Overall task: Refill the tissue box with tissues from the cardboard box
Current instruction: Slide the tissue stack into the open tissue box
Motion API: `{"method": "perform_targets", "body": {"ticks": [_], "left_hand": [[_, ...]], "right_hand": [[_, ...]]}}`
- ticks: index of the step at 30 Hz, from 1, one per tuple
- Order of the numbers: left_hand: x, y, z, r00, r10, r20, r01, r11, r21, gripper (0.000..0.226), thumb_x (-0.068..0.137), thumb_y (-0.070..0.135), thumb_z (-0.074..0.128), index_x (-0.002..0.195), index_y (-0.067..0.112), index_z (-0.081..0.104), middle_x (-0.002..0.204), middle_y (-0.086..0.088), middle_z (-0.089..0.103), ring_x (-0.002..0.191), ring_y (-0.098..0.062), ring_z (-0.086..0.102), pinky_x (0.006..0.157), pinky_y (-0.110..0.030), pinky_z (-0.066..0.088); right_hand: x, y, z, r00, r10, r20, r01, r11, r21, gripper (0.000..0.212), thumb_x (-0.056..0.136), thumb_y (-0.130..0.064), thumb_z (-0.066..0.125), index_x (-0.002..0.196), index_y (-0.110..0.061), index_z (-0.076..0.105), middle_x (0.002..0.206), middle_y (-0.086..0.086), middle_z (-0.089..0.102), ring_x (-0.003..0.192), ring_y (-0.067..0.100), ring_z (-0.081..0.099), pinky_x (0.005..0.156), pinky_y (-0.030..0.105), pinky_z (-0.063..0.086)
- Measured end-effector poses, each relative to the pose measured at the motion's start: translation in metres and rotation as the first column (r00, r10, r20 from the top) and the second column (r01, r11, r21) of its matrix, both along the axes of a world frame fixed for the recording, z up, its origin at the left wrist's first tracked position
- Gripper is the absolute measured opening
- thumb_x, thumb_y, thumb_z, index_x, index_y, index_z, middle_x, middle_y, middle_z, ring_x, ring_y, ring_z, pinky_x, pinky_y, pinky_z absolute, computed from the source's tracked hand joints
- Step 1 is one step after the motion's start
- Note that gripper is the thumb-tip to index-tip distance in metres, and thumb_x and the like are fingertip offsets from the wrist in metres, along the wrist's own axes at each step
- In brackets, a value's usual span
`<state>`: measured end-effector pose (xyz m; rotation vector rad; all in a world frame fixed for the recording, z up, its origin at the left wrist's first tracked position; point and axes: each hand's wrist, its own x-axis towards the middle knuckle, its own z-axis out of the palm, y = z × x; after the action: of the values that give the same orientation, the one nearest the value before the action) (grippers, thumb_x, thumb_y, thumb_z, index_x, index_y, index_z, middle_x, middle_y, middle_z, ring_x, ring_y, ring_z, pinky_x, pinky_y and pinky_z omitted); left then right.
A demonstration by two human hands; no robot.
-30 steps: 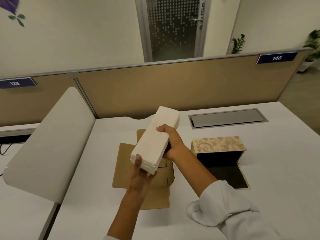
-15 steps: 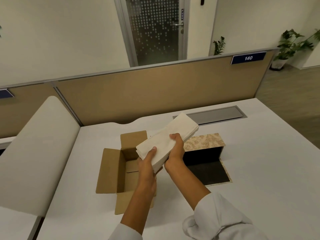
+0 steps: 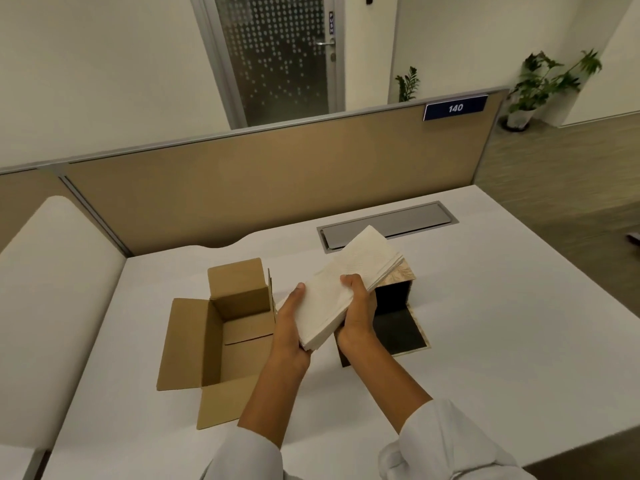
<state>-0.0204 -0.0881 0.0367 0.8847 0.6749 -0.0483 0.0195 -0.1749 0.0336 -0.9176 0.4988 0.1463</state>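
Both hands are on one thick stack of white tissues (image 3: pixel 341 289), held up in the air above the white surface (image 3: pixel 502 306). The left hand (image 3: pixel 291 327) has the near end: its grip is closed around that end, thumb on top and the fingers tucked underneath where they can't be seen. The right hand (image 3: pixel 358 311) is clamped on the stack's right edge about halfway along, thumb pressed on the top sheet, rest of the fingers hidden below. The stack runs diagonally, near end low by the left hand, far end angled up and away to the right.

That far end sits right over the tissue box (image 3: pixel 398 296), which is lying on the surface with its dark inside open toward the person and a flap folded down flat in front of it. A bit of its patterned beige top peeks out past the tissues. Whether the stack is touching the box is hard to tell from this angle.

The cardboard box (image 3: pixel 221 337) sits just to the left, flaps spread open, and the part of its inside that shows is bare brown cardboard. It's close beside the left hand but not touching it.

Behind all that there's a grey cable hatch (image 3: pixel 408 220) set into the surface, and a tan divider panel (image 3: pixel 277 188) with a "140" tag.
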Motion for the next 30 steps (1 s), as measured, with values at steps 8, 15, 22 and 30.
{"method": "perform_targets", "body": {"ticks": [8,15,22,30], "left_hand": [[-0.009,0.000,-0.026,0.971,-0.214,-0.108,0.214,0.977,-0.012,0.074,0.055,0.049,0.086,0.119,0.023,0.059,0.111,-0.015,0.074,0.103,-0.036,0.069,0.067,-0.041,0.061],[-0.010,-0.001,-0.059,0.932,-0.315,-0.181,0.323,0.946,0.018,0.073,0.054,0.039,0.091,0.118,0.017,0.064,0.099,-0.012,0.078,0.084,-0.030,0.076,0.062,-0.040,0.060],[-0.002,-0.020,-0.082,0.932,-0.298,-0.205,0.316,0.947,0.060,0.066,0.055,0.062,0.084,0.106,0.021,0.076,0.101,-0.011,0.078,0.090,-0.031,0.075,0.070,-0.041,0.060],[0.008,-0.035,-0.098,0.901,-0.150,-0.406,0.206,0.974,0.097,0.046,0.090,0.057,0.048,0.103,0.016,0.063,0.095,-0.014,0.070,0.090,-0.033,0.066,0.090,-0.047,0.051]], "right_hand": [[0.000,-0.093,-0.019,0.994,0.034,-0.107,-0.029,0.999,0.040,0.060,0.074,-0.025,0.077,0.128,-0.024,0.054,0.119,0.015,0.065,0.110,0.035,0.062,0.090,0.052,0.057],[-0.002,-0.166,-0.048,0.932,0.280,-0.229,-0.299,0.953,-0.051,0.029,0.074,-0.013,0.069,0.102,-0.008,0.067,0.099,0.015,0.070,0.092,0.030,0.065,0.071,0.038,0.059],[0.010,-0.183,-0.076,0.828,0.440,-0.349,-0.547,0.772,-0.324,0.022,0.083,-0.030,0.054,0.101,-0.020,0.062,0.101,0.011,0.066,0.092,0.025,0.062,0.071,0.037,0.056],[0.016,-0.197,-0.094,0.767,0.470,-0.438,-0.622,0.711,-0.328,0.044,0.085,-0.053,0.056,0.112,-0.018,0.060,0.106,0.014,0.066,0.093,0.027,0.063,0.073,0.039,0.058]]}}
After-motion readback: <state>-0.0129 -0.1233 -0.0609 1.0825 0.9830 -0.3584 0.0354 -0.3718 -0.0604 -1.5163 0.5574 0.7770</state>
